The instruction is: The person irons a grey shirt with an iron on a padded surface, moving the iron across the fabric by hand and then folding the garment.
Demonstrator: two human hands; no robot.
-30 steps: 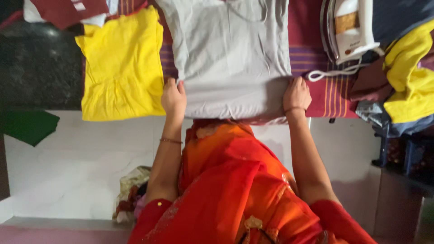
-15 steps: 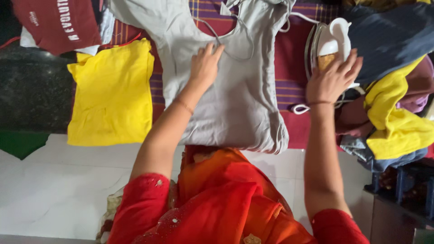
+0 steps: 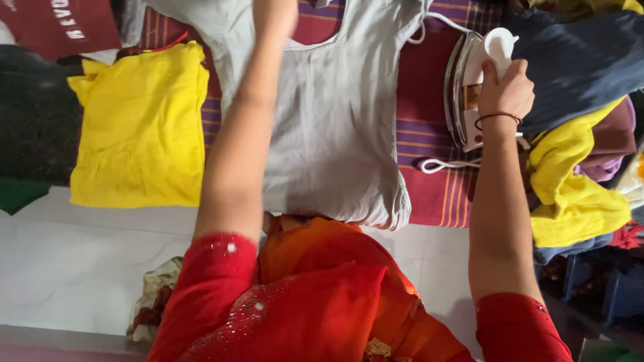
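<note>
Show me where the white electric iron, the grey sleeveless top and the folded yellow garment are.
white electric iron (image 3: 469, 80), head view, on its side body left of the hand.
grey sleeveless top (image 3: 335, 134), head view, on the middle of its front.
folded yellow garment (image 3: 137, 127), head view, on its centre.

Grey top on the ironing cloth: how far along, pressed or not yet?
Done: a yellow garment lies folded at left. In hand: the grey top is spread flat, left hand near its neckline, right hand gripping the iron beside it. Left: pressing, and the clothes pile at right.

One iron (image 3: 479, 87) — one grey top (image 3: 335, 127), two hands.
</note>
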